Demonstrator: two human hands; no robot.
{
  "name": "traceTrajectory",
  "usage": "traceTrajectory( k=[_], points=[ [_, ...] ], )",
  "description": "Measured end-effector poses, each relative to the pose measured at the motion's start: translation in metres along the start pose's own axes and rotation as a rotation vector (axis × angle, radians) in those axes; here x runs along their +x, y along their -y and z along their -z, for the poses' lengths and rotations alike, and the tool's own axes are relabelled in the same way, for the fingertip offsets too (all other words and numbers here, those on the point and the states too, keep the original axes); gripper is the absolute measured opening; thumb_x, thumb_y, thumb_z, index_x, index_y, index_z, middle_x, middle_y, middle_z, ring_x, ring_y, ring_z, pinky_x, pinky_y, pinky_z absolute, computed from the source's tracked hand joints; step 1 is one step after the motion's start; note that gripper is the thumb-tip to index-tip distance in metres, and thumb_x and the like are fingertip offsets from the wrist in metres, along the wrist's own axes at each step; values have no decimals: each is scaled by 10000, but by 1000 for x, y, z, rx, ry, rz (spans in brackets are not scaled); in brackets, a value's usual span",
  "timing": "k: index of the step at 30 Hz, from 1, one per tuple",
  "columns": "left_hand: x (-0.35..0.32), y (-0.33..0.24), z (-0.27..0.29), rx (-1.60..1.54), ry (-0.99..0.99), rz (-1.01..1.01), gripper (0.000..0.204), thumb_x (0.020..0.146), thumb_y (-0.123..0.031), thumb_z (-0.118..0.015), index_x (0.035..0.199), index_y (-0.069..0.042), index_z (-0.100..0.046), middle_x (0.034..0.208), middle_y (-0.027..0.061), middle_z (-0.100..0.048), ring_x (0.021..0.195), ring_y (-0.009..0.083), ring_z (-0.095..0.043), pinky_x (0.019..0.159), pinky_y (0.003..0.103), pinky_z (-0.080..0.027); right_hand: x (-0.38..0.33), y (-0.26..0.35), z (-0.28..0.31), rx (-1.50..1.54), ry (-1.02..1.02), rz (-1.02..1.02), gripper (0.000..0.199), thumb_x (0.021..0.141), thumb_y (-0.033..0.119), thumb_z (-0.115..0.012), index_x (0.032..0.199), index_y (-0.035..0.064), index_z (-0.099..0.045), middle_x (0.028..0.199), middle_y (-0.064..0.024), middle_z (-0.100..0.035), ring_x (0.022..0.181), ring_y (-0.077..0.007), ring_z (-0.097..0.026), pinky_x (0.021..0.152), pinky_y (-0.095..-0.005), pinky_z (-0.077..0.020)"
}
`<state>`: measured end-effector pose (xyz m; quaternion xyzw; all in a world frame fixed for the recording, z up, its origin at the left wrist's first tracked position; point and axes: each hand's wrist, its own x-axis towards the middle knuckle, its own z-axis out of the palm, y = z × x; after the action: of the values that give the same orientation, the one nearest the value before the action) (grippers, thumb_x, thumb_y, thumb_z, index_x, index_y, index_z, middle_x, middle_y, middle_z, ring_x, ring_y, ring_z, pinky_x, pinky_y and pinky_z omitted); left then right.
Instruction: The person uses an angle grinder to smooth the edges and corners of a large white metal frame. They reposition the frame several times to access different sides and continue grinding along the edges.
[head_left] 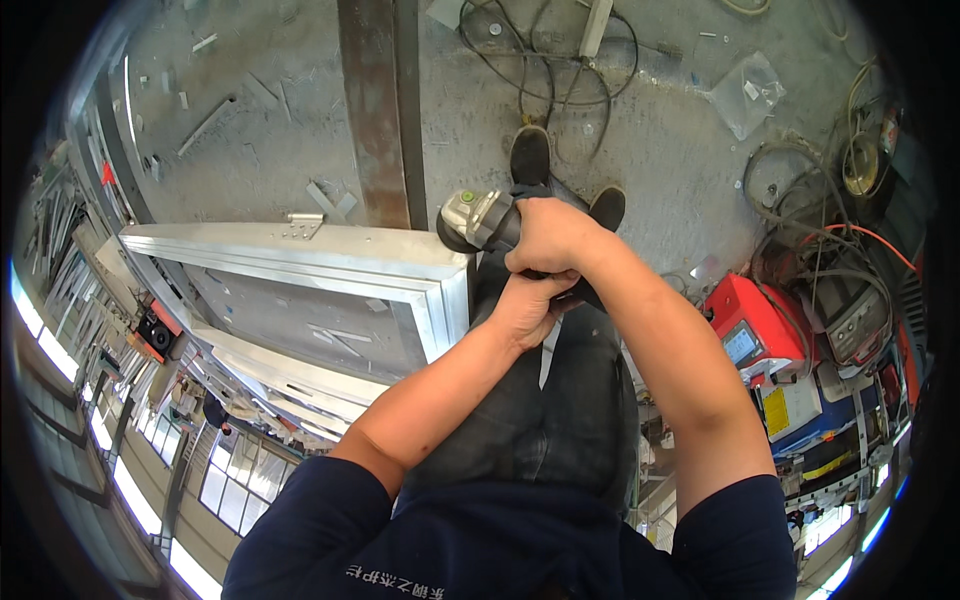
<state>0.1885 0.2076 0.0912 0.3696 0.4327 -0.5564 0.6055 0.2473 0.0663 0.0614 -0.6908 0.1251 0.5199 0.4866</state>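
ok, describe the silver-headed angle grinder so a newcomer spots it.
Find the big silvery rectangular metal frame left of centre. At its upper right corner, the person's bare right hand grips a dark-bodied angle grinder. Its round lime-green spot on a metal head sets it apart from nearby black shoes.

Shiny metal frame (375,243), dull metal grinder (484,220)

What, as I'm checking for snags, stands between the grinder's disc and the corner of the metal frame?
Nothing visible. The right hand grips the angle grinder, its disc right by the corner of the metal frame; whether they touch is unclear. The hinge sits farther left, out of the way.
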Motion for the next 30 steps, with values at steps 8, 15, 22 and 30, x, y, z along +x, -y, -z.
traceTrajectory(
  k=[8,15,22,30],
  points=[
    [-12,3,-4,39,-21,-5,354,976,-106,-686,1311,-126,-573,1302,30,-623,1196,237,-613,983,471,-533,-8,3,-2,39,39,-21,527,651,263,-782,1024,-85,-650,995,-293,-710,955,-405,-704,851,-429,-565],
    [-17,2,-10,20,-38,3,348,981,-80,-668,1313,-115,-572,1313,47,-611,1201,245,-608,1000,486,-527,-17,11,6,4,47,7,548,643,274,-776,1023,-96,-633,983,-294,-709,968,-409,-702,869,-437,-561],
    [-23,0,-18,29,-42,-1,356,992,-94,-659,1336,-105,-569,1328,49,-616,1228,239,-597,1028,483,-509,-20,9,7,3,70,-6,543,650,282,-771,1019,-92,-633,995,-292,-709,963,-416,-700,868,-439,-561],
    [-24,6,-10,36,-21,22,378,976,-83,-665,1337,-118,-560,1342,37,-606,1241,228,-588,1021,485,-504,-24,11,3,4,41,-11,541,651,281,-766,1025,-91,-644,992,-303,-707,972,-422,-699,866,-438,-563]
  ],
)
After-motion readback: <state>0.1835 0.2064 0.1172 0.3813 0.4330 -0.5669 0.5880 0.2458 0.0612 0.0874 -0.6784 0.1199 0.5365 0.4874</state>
